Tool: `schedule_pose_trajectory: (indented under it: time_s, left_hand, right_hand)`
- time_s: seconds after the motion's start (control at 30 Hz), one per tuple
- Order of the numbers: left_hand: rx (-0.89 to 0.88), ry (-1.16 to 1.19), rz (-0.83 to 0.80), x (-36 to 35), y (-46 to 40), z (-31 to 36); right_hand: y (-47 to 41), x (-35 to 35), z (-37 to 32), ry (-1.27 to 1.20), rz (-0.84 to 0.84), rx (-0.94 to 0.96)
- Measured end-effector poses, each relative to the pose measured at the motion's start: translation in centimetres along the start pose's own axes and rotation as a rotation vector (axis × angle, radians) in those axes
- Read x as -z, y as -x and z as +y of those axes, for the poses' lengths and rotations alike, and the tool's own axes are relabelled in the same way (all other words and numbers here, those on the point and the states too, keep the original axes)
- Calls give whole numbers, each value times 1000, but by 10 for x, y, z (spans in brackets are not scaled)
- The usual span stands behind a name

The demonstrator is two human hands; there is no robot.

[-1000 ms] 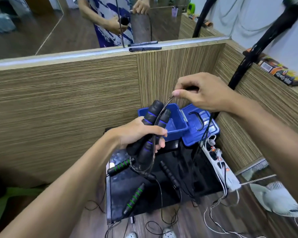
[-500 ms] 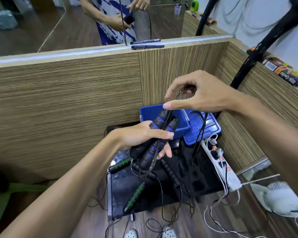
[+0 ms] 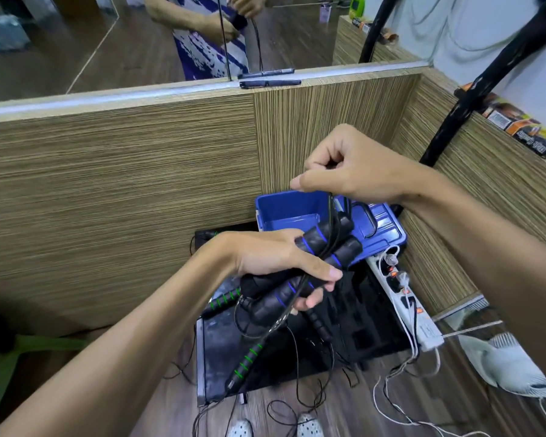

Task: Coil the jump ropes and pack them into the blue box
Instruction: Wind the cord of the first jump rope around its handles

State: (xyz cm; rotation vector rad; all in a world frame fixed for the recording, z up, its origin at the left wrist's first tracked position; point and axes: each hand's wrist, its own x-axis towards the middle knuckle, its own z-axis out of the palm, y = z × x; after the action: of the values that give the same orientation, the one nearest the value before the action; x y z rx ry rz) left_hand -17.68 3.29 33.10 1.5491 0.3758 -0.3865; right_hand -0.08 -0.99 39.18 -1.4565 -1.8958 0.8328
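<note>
My left hand (image 3: 278,263) grips two black jump-rope handles with blue rings (image 3: 316,260), held side by side and pointing up to the right. Their thin black cord (image 3: 330,222) runs up from the handles into my right hand (image 3: 350,167), which pinches it just above the open blue box (image 3: 284,209). The box's lid (image 3: 379,225) lies open to its right. Below, on a black mat (image 3: 353,339), lie two black handles with green rings (image 3: 248,357) and a plain black handle (image 3: 320,324), with loose cord trailing onto the floor.
Wood-grain partition walls (image 3: 139,184) close in the back and right. A white power strip (image 3: 407,307) with plugged cables lies right of the mat. A white fan (image 3: 511,367) stands at the lower right. A black pole (image 3: 473,89) leans at the upper right. A mirror above the wall reflects a person.
My right hand has moved down and closed its fingers round the cord, nearer the handles. My left hand keeps the same grip on the blue-ringed handles.
</note>
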Motion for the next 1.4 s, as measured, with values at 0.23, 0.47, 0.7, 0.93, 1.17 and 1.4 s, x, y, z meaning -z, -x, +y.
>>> schedule_pose_trajectory:
  time_s: [0.23, 0.47, 0.7, 0.93, 1.17, 1.4]
  left_hand:
    - [-126, -114, 16, 3, 13, 14]
    - [-203, -148, 125, 9, 7, 3]
    - [-105, -89, 437, 28, 5, -8]
    - [-3, 31, 587, 22, -9, -22]
    - [48, -303, 671, 32, -10, -38]
    - [191, -447, 300, 27, -9, -42]
  right_hand:
    - [2, -8, 22, -136, -80, -244]
    - [14, -47, 57, -327, 11, -351]
    - [47, -90, 80, -245, 121, -384]
    - [61, -97, 57, 210, -114, -334]
    - [82, -101, 24, 503, -32, -397]
    - [68, -83, 25, 492, 117, -116]
